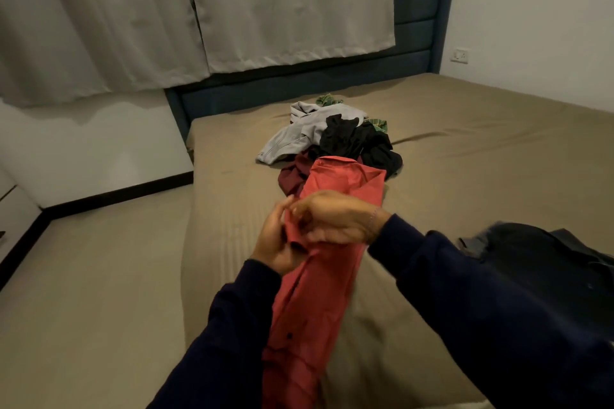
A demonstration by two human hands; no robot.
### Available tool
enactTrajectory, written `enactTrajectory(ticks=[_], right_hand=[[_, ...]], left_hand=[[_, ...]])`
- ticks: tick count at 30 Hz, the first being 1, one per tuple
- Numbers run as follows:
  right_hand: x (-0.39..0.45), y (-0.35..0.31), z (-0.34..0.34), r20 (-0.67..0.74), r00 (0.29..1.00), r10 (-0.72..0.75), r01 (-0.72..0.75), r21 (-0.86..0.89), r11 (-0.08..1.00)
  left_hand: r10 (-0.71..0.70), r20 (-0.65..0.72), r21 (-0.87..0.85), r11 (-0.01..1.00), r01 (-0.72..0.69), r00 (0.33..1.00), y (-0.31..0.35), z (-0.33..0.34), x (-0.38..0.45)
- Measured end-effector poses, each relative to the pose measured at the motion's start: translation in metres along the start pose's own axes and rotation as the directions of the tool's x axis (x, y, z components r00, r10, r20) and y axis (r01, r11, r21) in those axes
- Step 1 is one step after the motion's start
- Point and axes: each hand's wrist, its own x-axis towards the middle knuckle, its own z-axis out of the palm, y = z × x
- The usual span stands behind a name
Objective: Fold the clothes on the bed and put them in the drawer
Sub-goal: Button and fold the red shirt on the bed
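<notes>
Above the bed [465, 149] we grip one red shirt [309, 302] with left hand [275, 242] and right hand [335, 219], fingers curled round it, folding barely begun, while the pile [332, 139] waits unfolded and no drawer shows.

1. One red shirt [309, 292], up in two hands.
2. Four garments heaped: grey [295, 133], black [358, 143], maroon [294, 174], green plaid [329, 99].
3. One dark garment [545, 252] lying apart.
4. Two curtains [292, 0].

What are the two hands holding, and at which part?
Both the left hand and right hand grip the red shirt at its middle, along the buttoned edge.
</notes>
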Motion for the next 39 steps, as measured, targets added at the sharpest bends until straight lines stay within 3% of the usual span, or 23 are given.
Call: enactTrajectory(ticks=[3,5,6,7,9,12,17,19,21,24,29,32,34,36,38,39], right_hand=[[0.032,0.036,0.020,0.110,0.987,0.117,-0.118,0.004,0.993],[0.044,0.058,0.017,0.039,0.995,0.091,-0.081,-0.205,0.975],[0.049,0.066,0.013,-0.040,0.999,0.003,-0.019,-0.411,0.912],[0.053,0.074,0.008,-0.092,0.991,-0.099,0.020,-0.627,0.779],[0.064,0.092,-0.008,-0.131,0.968,-0.215,-0.005,-0.865,0.501],[0.079,0.116,-0.033,-0.161,0.957,-0.241,-0.083,-0.950,0.302],[0.087,0.140,-0.051,-0.144,0.982,-0.121,-0.121,-0.976,0.182],[0.092,0.147,-0.057,-0.131,0.987,-0.095,-0.122,-0.988,0.093],[0.095,0.155,-0.058,-0.143,0.986,-0.089,-0.140,-0.989,0.044],[0.101,0.157,-0.055,-0.158,0.983,-0.089,-0.157,-0.987,0.028],[0.107,0.157,-0.051,-0.173,0.983,-0.067,-0.171,-0.985,0.036],[0.096,0.152,-0.042,-0.133,0.981,-0.141,-0.125,-0.990,0.059],[0.078,0.155,-0.027,-0.044,0.933,-0.357,0.001,-0.992,0.125],[0.046,0.159,-0.006,-0.097,0.861,-0.500,0.050,-0.961,0.271],[0.016,0.162,0.014,-0.205,0.917,-0.343,-0.038,-0.898,0.438],[0.005,0.167,0.020,-0.202,0.952,-0.231,-0.075,-0.883,0.462]], left_hand=[[-0.034,-0.131,-0.072,0.997,0.024,0.991,-0.023,-0.054,-0.027],[-0.073,-0.224,-0.086,0.995,0.055,0.972,-0.039,-0.080,-0.042],[-0.089,-0.254,-0.097,0.993,0.066,0.963,-0.044,-0.088,-0.046],[-0.093,-0.282,-0.099,0.993,0.068,0.955,-0.046,-0.095,-0.048],[-0.129,-0.237,-0.073,0.991,0.115,0.963,-0.045,-0.098,-0.048],[-0.168,-0.211,-0.057,0.986,0.159,0.963,-0.046,-0.102,-0.048],[-0.194,-0.226,-0.182,0.971,0.155,0.954,-0.053,-0.115,-0.059],[-0.247,-0.201,-0.167,0.962,0.215,0.948,-0.055,-0.124,-0.065],[-0.320,-0.156,-0.040,0.947,0.318,0.934,-0.053,-0.128,-0.071],[-0.362,-0.251,0.261,0.868,0.423,0.898,-0.047,-0.134,-0.072],[-0.409,-0.302,0.411,0.759,0.505,0.861,-0.034,-0.141,-0.077],[-0.364,-0.391,0.614,0.581,0.534,0.846,-0.029,-0.149,-0.075],[-0.262,-0.461,0.760,0.376,0.530,0.848,-0.024,-0.151,-0.074],[-0.194,-0.479,0.839,0.186,0.512,0.856,-0.020,-0.148,-0.073],[-0.172,-0.491,0.855,0.097,0.510,0.854,-0.017,-0.141,-0.072],[-0.171,-0.492,0.859,0.061,0.508,0.853,-0.016,-0.136,-0.073]])
